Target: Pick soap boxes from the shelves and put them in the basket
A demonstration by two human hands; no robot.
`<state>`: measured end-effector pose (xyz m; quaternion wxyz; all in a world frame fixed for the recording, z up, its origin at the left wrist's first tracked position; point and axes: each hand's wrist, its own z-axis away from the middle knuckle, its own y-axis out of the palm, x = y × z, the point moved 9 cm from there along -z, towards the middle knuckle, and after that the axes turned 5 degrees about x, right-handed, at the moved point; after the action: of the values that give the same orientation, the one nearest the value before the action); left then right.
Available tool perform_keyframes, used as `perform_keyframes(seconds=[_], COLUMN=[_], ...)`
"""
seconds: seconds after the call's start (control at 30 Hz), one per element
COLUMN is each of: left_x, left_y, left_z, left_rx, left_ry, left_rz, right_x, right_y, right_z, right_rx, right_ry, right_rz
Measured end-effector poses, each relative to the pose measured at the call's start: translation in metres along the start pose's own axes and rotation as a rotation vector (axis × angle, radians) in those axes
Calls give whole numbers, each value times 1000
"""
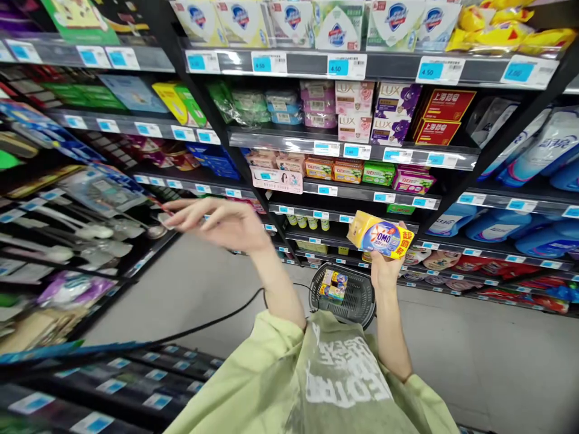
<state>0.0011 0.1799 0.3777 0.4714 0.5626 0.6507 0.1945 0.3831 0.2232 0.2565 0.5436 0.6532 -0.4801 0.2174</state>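
Note:
A yellow OMO soap pack (380, 236) is gripped in my right hand (385, 270), held up in front of the lower shelves with its printed side towards me. My left hand (221, 222) stretches out to the left, palm down, its fingers extended, slightly blurred and holding nothing that I can see. Its fingertips overlap the view of a ladle (157, 231) on the utensil rack; whether they touch it I cannot tell. On the floor below, a dark grey shopping basket (315, 295) holds a few yellow and blue packs (333, 284).
Shelves of boxed soaps (355, 99) rise ahead, with price tags along their edges. Blue detergent bottles (493, 229) stand at right. Hanging utensils (90, 232) fill the left rack. A black cable (212, 316) runs across at lower left, above the grey floor (461, 337).

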Motion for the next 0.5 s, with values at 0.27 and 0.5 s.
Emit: perform_keyframes(seconds=[0.27, 0.5], left_x=[89, 89], left_y=[112, 96], left_z=[133, 197], left_rx=[985, 1360], left_ry=[-481, -633], left_rz=[-63, 41], right_x=[16, 26], right_y=[0, 4], right_z=[-4, -4], right_rx=[93, 114], right_ry=[-106, -168], right_rz=[51, 201])
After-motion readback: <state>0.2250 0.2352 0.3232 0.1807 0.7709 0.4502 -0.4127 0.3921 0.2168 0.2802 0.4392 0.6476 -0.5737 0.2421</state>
